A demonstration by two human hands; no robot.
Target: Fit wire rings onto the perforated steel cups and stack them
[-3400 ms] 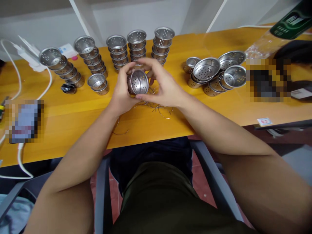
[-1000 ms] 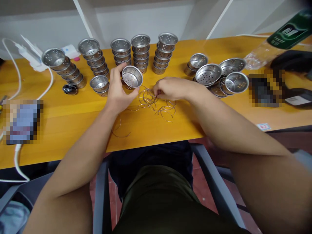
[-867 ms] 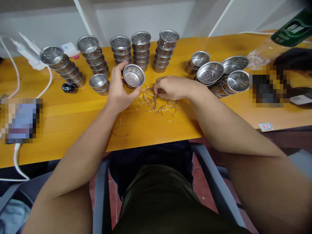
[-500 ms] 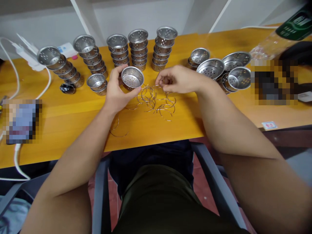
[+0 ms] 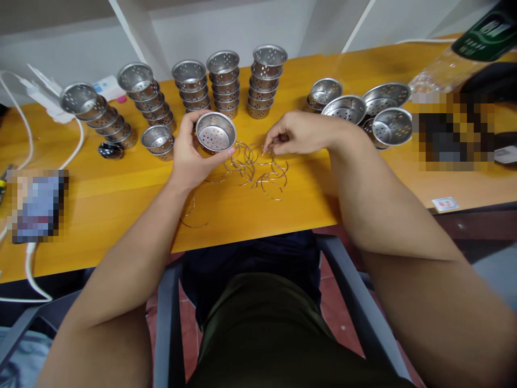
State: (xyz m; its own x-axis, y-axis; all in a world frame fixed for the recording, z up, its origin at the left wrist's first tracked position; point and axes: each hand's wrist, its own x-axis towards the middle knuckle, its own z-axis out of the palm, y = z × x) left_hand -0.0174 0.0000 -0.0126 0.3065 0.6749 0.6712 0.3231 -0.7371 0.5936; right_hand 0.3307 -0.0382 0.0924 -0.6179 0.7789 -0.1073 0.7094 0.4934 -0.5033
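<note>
Here: left fingers (image 5: 188, 123) curled round cup (image 5: 216, 138), right fingers (image 5: 278, 132) pinching wire (image 5: 263, 152).

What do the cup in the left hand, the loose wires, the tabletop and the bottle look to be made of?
Held cup: metal, likely stainless steel; grey, satin to shiny, with bright highlights and punched holes.
Loose wires: thin metal, shiny by their glints; which metal is unclear.
Tabletop: wood or wood-look laminate; yellow-orange, streaky, slight sheen.
Bottle: probably clear plastic; see-through body with a green label.
</note>
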